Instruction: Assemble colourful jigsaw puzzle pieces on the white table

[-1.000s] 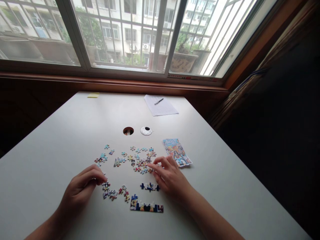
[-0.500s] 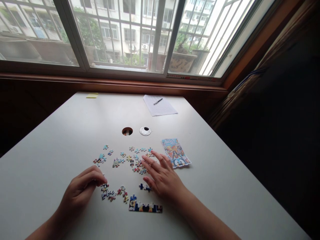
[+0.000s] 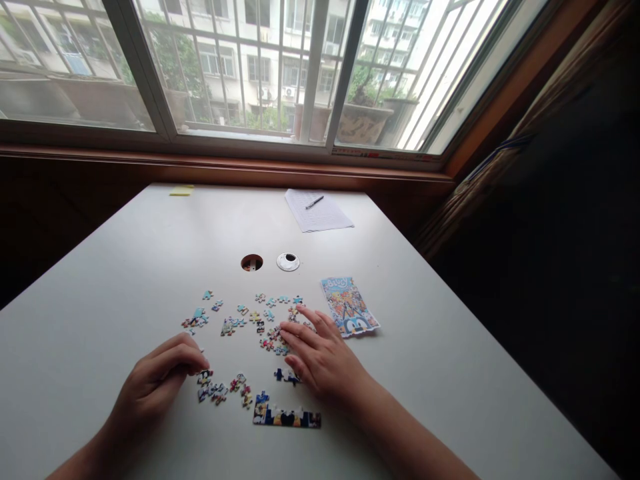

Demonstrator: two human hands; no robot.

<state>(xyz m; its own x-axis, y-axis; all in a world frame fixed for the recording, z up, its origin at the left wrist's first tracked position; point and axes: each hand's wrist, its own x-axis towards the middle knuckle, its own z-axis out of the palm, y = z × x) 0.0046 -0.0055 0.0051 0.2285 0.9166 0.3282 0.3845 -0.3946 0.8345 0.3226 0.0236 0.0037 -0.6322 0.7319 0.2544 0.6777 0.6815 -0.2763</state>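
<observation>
Loose jigsaw pieces (image 3: 240, 320) lie scattered on the white table (image 3: 100, 280). My right hand (image 3: 320, 360) rests flat with fingers stretched out over the pieces in the middle, its thumb beside a short joined strip (image 3: 285, 376). My left hand (image 3: 155, 380) is curled, fingertips pinched together beside a small cluster of pieces (image 3: 217, 390); what it holds, if anything, is hidden. A longer joined row of pieces (image 3: 287, 416) lies near the front. A colourful picture card (image 3: 349, 315) sits just right of my right hand.
A round cable hole (image 3: 251, 262) and its white cap (image 3: 288, 261) are behind the pieces. A sheet of paper (image 3: 320, 212) with a pen (image 3: 315, 202) and a yellow sticky note (image 3: 181, 191) lie near the window. Dark curtain at the right.
My right hand went from a pinch at the middle pieces to lying flat with fingers spread, shifting slightly left. My left hand stayed curled in place.
</observation>
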